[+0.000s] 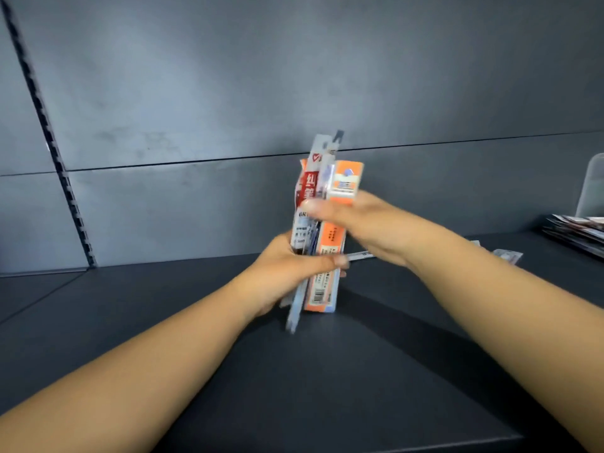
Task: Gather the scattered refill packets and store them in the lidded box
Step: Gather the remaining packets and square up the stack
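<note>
A bundle of refill packets [327, 191], orange, red and white, stands upright above the dark shelf at the centre of the head view. My left hand [287, 273] grips the bundle's lower part, thumb across the front. My right hand [356, 220] lies across the upper part with its fingers stretched over the packets; motion blur hides whether they curl round it. More loose packets [506, 255] lie flat on the shelf behind my right forearm. The lidded box is not in view.
The dark shelf surface [310, 371] runs from the near edge to a grey back panel [261, 93]. A stack of printed sheets [578, 233] sits at the far right beneath a translucent plastic object [593, 184]. A slotted upright rail [49, 135] crosses the left side.
</note>
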### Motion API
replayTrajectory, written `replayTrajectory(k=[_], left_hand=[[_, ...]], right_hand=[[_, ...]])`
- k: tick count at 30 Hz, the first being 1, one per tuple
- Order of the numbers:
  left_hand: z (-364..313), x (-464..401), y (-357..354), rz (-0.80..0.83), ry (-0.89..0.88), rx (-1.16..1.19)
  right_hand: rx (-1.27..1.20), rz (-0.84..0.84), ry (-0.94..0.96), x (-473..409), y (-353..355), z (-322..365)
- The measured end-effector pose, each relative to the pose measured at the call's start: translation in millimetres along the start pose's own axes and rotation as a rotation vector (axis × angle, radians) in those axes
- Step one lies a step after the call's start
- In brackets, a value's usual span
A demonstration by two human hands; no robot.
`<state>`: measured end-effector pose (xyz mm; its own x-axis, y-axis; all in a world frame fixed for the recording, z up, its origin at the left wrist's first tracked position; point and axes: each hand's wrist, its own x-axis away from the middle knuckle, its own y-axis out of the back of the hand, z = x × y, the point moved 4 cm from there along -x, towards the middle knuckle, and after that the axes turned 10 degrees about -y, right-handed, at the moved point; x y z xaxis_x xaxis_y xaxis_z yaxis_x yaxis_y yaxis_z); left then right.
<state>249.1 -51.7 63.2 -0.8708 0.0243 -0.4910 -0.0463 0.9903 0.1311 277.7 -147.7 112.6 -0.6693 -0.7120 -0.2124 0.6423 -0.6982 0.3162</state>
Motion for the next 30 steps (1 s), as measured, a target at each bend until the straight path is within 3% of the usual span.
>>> replayTrajectory(k=[2, 7, 14, 21, 25, 27, 30], left_hand=[[-2.5, 0.1, -4.5, 0.081, -0.023, -0.099], [-19.0, 2.1, -1.6, 0.114, -0.095, -0.064], [-24.5, 0.9, -7.2, 0.074, -0.173, 0.024], [-10.2, 13.4, -19.3, 0.208, 0.005, 0.021], [-2.4, 12.4, -21.4, 0.155, 0.036, 0.056], [-1.5, 6.1, -12.5, 0.062, 0.036, 0.084], [4.3, -2.8, 7.5, -0.088, 0.022, 0.071]], right_hand=[[0.031, -0.060, -0.004, -7.8, -11.3, 3.4], [-0.126, -0.138, 0.083, -12.6, -14.7, 10.0], [-0.605, -0.115, 0.232, -3.7, -5.5, 20.2], [-0.160, -0.001, 0.086, 7.0, 3.2, -5.7], [-0.236, 0.131, -0.030, 5.8, 25.7, -12.2], [-0.212, -0.004, -0.103, -0.1, 55.9, -23.3], [0.313, -0.390, -0.228, -9.9, 98.8, -56.2]])
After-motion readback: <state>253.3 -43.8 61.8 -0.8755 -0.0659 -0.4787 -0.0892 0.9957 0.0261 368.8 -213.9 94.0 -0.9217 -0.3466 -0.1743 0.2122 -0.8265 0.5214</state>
